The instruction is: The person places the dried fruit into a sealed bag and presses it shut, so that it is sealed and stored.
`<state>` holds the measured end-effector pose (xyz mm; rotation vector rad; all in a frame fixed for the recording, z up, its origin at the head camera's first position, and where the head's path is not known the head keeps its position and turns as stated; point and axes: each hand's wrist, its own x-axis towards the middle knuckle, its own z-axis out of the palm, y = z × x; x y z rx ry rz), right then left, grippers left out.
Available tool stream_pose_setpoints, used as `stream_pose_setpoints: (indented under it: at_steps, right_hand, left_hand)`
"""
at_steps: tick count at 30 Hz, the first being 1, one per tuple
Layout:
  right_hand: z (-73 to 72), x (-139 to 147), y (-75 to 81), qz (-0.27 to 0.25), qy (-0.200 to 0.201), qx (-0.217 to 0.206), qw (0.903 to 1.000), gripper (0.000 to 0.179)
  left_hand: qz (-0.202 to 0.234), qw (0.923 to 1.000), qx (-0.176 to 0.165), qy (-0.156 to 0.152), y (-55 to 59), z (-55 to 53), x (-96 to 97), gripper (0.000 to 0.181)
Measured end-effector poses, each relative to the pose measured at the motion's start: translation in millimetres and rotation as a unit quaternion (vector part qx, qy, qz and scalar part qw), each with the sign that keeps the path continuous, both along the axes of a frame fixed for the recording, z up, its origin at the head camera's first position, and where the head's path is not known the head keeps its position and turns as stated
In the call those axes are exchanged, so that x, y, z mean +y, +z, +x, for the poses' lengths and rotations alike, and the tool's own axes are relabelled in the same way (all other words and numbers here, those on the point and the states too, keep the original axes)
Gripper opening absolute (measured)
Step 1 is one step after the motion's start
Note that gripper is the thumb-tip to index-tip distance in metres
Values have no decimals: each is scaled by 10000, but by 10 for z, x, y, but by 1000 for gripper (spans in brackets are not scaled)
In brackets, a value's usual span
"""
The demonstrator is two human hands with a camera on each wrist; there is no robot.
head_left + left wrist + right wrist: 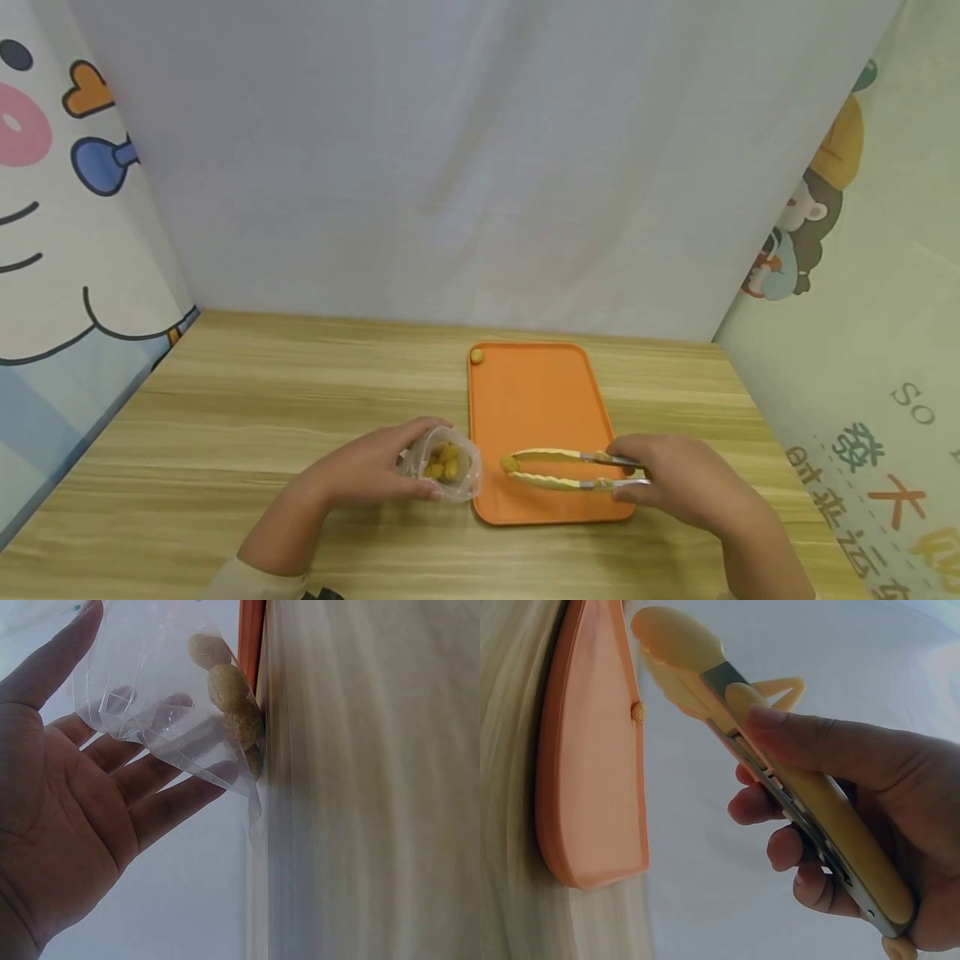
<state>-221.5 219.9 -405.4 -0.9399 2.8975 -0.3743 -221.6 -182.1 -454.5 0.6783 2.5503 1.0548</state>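
My left hand point(375, 467) holds a clear plastic bag point(468, 475) by its rim, thumb on one side and fingers on the other. Several small, wrinkled yellow-brown balls point(227, 688) lie inside, low near the tabletop. In my right hand point(678, 479) I grip tongs point(817, 825) with yellow tips and metal-edged handles. Between the tong tips, over the lower part of an orange tray point(532, 400), sits one yellow-brown ball point(509, 464); in the right wrist view the tips hide it. Another ball point(477, 357) rests in the tray's far left corner.
The wood-grain table point(322, 367) extends around the tray, with the bag right at the tray's left edge. A pale curtain point(450, 167) hangs behind the table's far edge. Printed sheets with cartoon figures point(802, 233) stand at both sides.
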Motion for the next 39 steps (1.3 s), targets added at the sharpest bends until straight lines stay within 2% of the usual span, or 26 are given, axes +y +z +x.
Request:
stream_pose_setpoints:
  at_steps: [7, 21, 30, 39]
  right_hand:
    - [-2, 20, 1, -23, 91, 292, 9995, 31]
    - [2, 27, 31, -211, 186, 546, 9981, 32]
    - [5, 18, 28, -419, 217, 470, 9978, 30]
    - [13, -23, 20, -655, 406, 657, 9949, 34]
  left_hand:
    - [33, 10000, -37, 8, 13, 4, 4, 73]
    - [38, 9999, -104, 26, 16, 9, 6, 74]
    - [71, 10000, -44, -14, -5, -10, 4, 78]
    - [106, 9999, -111, -31, 9, -5, 5, 78]
